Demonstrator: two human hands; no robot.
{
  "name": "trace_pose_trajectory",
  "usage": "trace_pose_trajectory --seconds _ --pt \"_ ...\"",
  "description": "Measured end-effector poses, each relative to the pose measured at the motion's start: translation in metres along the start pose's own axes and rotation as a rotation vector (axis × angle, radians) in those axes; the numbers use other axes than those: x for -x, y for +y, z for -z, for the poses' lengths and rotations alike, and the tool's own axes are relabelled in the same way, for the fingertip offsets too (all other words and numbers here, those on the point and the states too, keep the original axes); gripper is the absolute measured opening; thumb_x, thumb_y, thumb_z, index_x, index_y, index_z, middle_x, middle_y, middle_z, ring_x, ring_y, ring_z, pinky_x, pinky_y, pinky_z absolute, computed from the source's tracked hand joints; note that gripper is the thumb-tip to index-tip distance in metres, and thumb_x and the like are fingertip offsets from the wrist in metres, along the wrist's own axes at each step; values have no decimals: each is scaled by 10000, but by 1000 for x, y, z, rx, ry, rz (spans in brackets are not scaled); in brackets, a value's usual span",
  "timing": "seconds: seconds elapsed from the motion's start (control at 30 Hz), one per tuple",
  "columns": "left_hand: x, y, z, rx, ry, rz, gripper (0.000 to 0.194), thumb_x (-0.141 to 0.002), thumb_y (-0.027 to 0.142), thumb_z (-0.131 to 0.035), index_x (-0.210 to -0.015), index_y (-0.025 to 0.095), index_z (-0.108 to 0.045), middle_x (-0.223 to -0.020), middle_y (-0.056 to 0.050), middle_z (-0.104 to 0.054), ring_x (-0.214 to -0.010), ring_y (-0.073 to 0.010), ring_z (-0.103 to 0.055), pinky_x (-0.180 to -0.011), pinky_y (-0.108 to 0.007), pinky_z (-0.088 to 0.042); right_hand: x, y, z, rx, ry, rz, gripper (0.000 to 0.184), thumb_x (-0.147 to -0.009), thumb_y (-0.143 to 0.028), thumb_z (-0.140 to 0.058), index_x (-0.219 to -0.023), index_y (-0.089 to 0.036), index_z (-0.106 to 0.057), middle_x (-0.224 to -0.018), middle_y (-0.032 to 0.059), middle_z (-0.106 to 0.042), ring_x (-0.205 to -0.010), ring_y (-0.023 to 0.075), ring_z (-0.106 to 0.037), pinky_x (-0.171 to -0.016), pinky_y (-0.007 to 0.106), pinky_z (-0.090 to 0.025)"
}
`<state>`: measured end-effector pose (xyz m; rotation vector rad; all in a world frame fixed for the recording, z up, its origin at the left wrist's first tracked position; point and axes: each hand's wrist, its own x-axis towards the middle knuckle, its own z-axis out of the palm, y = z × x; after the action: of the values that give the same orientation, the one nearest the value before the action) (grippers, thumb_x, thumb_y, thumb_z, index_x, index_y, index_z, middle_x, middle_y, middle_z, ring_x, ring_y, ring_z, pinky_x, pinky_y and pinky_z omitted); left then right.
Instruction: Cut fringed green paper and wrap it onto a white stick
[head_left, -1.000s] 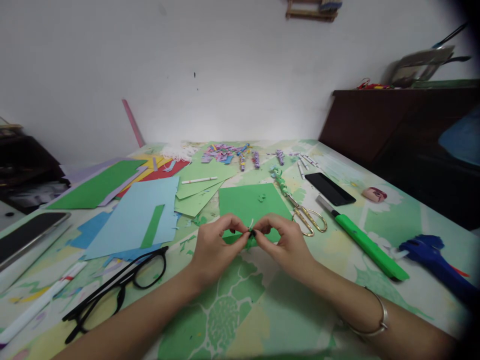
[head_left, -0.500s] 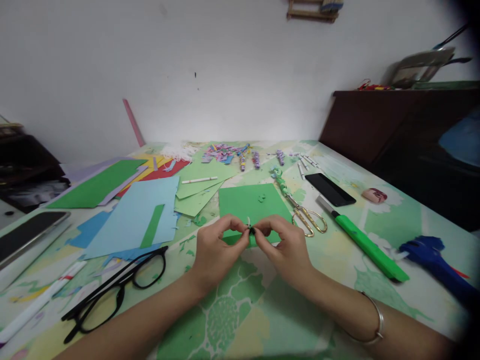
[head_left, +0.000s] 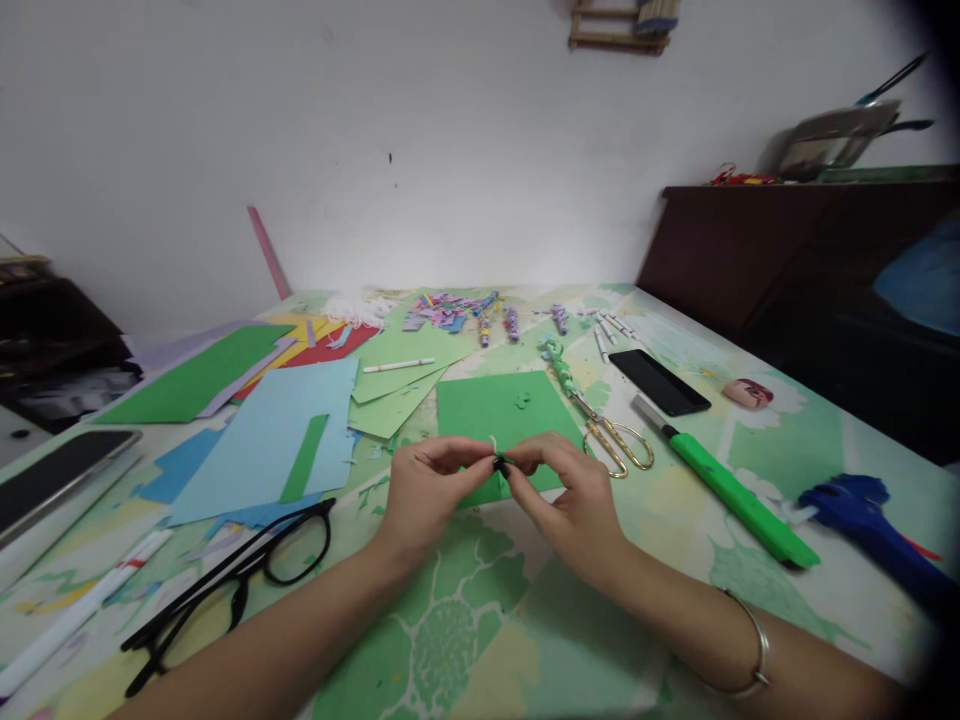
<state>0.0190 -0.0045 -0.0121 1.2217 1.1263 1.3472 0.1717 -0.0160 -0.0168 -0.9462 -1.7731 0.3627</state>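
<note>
Over the front part of a green paper sheet (head_left: 491, 400), my left hand (head_left: 431, 495) and my right hand (head_left: 574, 490) meet fingertip to fingertip. Both are closed in a pinch on a small green paper piece (head_left: 508, 458), mostly covered by the fingers. A short white string end (head_left: 493, 443) sticks up from between them. Farther back on the sheet lies a curled green paper scrap (head_left: 522, 400). To the right of the sheet are gold-handled scissors (head_left: 616, 440), their blades pointing at a string of curled green paper (head_left: 559, 365).
On the right lie a green utility knife (head_left: 739, 495), a black phone (head_left: 660, 380) and a blue tool (head_left: 855, 510). Coloured paper sheets (head_left: 277, 410), black glasses (head_left: 240, 580) and another phone (head_left: 64, 475) are on the left. Paper scraps (head_left: 442, 310) are piled at the back.
The fingertips have shifted slightly in their pinch, and a bit more of the green paper shows between them. The view has tilted up slightly.
</note>
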Motion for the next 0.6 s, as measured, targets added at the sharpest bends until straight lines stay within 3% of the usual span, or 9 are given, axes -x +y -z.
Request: trace_pose_trajectory --seconds 0.37,0.6 --pt "-6 -9 3 79 -73 29 124 -598 194 -792 -701 165 -730 -687 -21 -720 -663 -136 -655 -652 -232 -520 0 1 -1 -50 -4 -84 95 -804 -125 -563 -781 -169 -644 -738 39 -662 -702 162 -596 -636 284 -457" --pt "-4 -1 1 63 -81 -26 72 -613 163 -767 -650 149 -707 -772 -54 -732 -787 -180 -674 -776 -295 -533 -1 1 -1 -137 5 -154 112 -788 -115 -585 -794 -177 -678 -755 39 -691 -711 160 -636 -635 267 -489"
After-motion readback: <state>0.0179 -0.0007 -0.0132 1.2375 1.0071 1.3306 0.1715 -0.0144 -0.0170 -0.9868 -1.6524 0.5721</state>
